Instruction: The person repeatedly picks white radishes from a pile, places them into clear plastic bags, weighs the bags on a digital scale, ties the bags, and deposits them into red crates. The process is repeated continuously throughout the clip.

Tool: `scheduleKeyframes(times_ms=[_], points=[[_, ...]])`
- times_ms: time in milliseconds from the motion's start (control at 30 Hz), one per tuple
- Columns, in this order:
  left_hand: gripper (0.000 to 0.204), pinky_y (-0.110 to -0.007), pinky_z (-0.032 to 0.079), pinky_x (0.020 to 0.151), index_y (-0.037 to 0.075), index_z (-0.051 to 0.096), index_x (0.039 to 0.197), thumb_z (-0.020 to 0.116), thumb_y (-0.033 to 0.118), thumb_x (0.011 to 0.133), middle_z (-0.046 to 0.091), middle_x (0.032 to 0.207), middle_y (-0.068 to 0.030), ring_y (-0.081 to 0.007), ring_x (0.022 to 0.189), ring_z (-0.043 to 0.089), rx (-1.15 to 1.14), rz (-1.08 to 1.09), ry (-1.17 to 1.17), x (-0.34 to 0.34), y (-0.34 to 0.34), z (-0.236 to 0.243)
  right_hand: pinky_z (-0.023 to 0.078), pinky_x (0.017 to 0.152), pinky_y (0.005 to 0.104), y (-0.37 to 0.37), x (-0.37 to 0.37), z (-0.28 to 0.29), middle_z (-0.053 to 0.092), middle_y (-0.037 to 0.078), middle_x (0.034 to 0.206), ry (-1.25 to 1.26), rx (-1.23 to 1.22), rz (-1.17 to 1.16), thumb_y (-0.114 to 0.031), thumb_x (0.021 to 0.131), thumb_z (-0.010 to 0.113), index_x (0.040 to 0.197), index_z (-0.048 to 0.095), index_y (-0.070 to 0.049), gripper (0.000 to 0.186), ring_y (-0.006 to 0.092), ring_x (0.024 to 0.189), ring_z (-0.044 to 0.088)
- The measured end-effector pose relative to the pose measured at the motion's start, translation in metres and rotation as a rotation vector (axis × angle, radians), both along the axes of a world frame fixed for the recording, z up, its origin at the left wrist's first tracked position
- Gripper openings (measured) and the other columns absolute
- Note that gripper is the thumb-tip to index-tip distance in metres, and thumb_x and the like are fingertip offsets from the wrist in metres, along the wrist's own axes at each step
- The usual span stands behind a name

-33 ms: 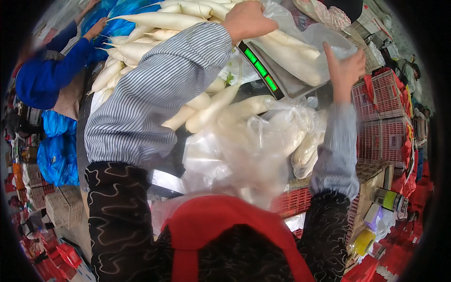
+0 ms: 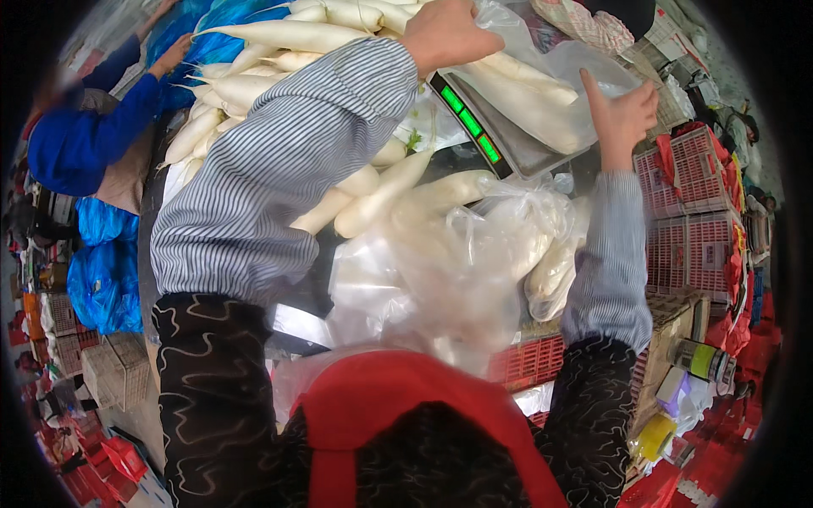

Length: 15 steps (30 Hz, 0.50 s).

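Note:
A clear plastic bag (image 2: 555,127) with long white radishes (image 2: 508,85) inside lies on a weighing scale (image 2: 533,157) with green lit displays. My left hand (image 2: 449,35) is closed on the bag's far left edge. My right hand (image 2: 625,114) grips the bag's right edge with curled fingers, its thumb pointing up. Closer to me, more radishes in clear bags (image 2: 529,229) lie on the dark table. Loose radishes (image 2: 389,195) sit beside them, partly under my left sleeve.
A large pile of radishes (image 2: 296,38) covers the far left of the table. A person in blue sleeves (image 2: 110,127) reaches toward it. Red plastic crates (image 2: 690,229) are stacked at the right. Blue bags (image 2: 102,267) stand at the left.
My right hand and forearm have shifted slightly away from me. My left hand and the bagged radishes on the scale look unchanged.

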<state>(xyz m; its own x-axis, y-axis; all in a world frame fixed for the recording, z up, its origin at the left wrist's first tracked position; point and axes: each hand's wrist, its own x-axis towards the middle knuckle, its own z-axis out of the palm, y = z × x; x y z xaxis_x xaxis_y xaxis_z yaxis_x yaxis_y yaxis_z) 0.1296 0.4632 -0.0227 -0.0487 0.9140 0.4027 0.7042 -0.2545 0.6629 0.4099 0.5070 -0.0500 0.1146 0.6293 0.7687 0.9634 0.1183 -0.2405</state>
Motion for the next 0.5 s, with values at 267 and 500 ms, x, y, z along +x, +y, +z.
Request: scheduleKeyframes(times_ms=[267, 500], points=[[0.038, -0.041, 0.053, 0.085, -0.007, 0.069, 0.087, 0.063, 0.029, 0.075, 0.068, 0.088, -0.0282, -0.0403, 0.088, 0.068, -0.019, 0.015, 0.056, 0.002, 0.006, -0.011, 0.043, 0.099, 0.0545, 0.060, 0.050, -0.039, 0.043, 0.039, 0.134, 0.089, -0.299, -0.040, -0.041, 0.071, 0.077, 0.145, 0.028, 0.006, 0.100, 0.0504, 0.124, 0.046], [0.028, -0.032, 0.048, 0.059, 0.003, 0.062, 0.063, 0.054, 0.019, 0.084, 0.060, 0.059, -0.0079, -0.0195, 0.057, 0.061, 0.100, -0.378, -0.689, -0.005, -0.013, 0.048, 0.052, 0.087, 0.0472, 0.068, 0.127, -0.022, 0.069, 0.028, 0.093, -0.099, -0.299, -0.074, -0.032, 0.082, 0.063, 0.094, 0.070, 0.005, 0.040, 0.0447, 0.091, 0.067]])
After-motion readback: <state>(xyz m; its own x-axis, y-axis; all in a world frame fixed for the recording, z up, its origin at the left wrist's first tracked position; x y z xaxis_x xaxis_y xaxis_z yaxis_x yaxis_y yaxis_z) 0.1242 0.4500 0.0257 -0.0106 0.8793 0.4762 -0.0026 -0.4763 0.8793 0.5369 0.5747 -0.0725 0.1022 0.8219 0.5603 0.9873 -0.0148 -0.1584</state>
